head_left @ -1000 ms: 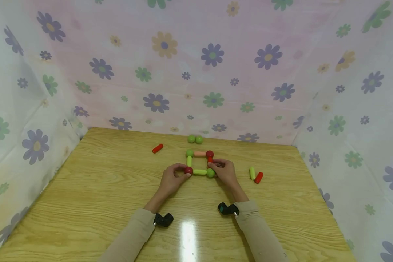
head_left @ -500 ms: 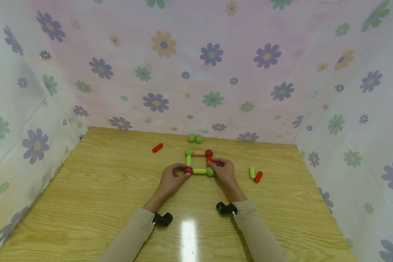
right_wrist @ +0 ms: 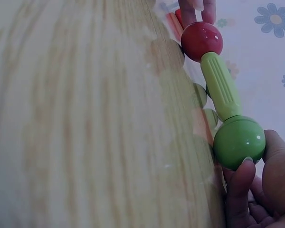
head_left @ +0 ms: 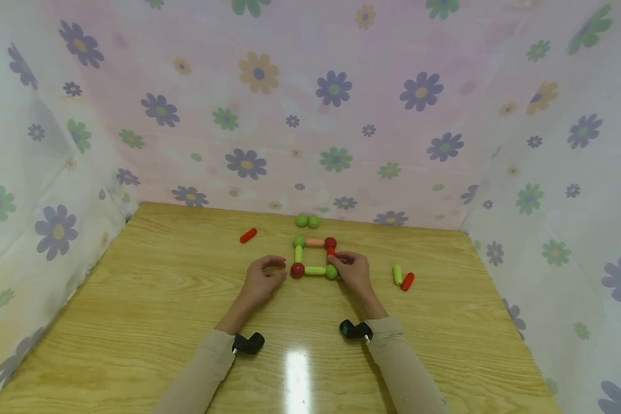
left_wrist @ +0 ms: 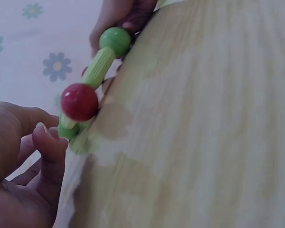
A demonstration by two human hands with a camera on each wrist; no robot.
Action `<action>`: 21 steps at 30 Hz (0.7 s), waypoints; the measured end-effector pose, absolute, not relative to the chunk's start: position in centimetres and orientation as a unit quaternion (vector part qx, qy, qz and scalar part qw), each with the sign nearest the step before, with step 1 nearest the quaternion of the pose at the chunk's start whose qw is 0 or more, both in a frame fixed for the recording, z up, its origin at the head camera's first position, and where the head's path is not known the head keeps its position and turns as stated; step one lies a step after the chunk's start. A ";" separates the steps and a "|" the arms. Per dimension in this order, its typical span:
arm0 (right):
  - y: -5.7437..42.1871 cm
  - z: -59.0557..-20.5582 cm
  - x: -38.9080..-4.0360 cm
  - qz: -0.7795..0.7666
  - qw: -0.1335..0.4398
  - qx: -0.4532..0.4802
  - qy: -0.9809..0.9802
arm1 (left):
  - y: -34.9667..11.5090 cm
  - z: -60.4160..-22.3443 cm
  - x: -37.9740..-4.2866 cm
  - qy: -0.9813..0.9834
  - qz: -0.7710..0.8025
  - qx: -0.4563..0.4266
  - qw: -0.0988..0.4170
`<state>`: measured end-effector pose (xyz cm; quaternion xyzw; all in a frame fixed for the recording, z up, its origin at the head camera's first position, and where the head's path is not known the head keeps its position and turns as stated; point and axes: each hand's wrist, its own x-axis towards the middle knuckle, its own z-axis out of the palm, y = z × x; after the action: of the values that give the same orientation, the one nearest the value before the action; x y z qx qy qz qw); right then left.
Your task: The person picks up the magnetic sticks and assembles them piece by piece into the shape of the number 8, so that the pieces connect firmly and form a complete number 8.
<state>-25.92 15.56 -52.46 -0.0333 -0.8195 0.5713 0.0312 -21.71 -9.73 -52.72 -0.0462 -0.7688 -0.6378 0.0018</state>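
Head view: our ball-and-stick square (head_left: pixel 315 270) sits on the tabletop (head_left: pixel 134 299). Left wrist: our left fingers (left_wrist: pixel 33 118) curve, empty, beside the red ball (left_wrist: pixel 79 102). Right wrist: our right fingers (right_wrist: pixel 240 187) pinch the green ball (right_wrist: pixel 240 142); a hard tug could pop its stick (right_wrist: pixel 221 85) off.

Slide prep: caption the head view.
Right hand grips the ball-and-rod square; left hand beside its nearer red ball.

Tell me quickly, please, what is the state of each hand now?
Left hand: open, holding nothing, beside the red ball.
Right hand: closed, holding the square frame at its near green ball.
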 end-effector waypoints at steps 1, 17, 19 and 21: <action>15.6 -52.5 -25.9 0.573 0.033 -0.033 -0.818 | -10.1 -52.6 -21.9 -0.765 -0.643 -0.044 0.000; 15.4 -52.5 -25.8 0.589 0.040 -0.023 -0.807 | -15.5 -51.6 -26.3 -0.781 -0.610 0.025 0.131; 15.5 -52.4 -25.7 0.591 0.041 -0.026 -0.805 | -15.8 -51.6 -26.8 -0.790 -0.598 0.042 0.131; 15.5 -52.3 -25.7 0.592 0.041 -0.031 -0.804 | -16.1 -51.7 -27.3 -0.803 -0.580 0.058 0.123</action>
<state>-25.69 15.50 -52.32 -0.0309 -0.8041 0.5923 0.0415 -27.26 -16.06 -51.72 0.0575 -0.8030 -0.5803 0.1231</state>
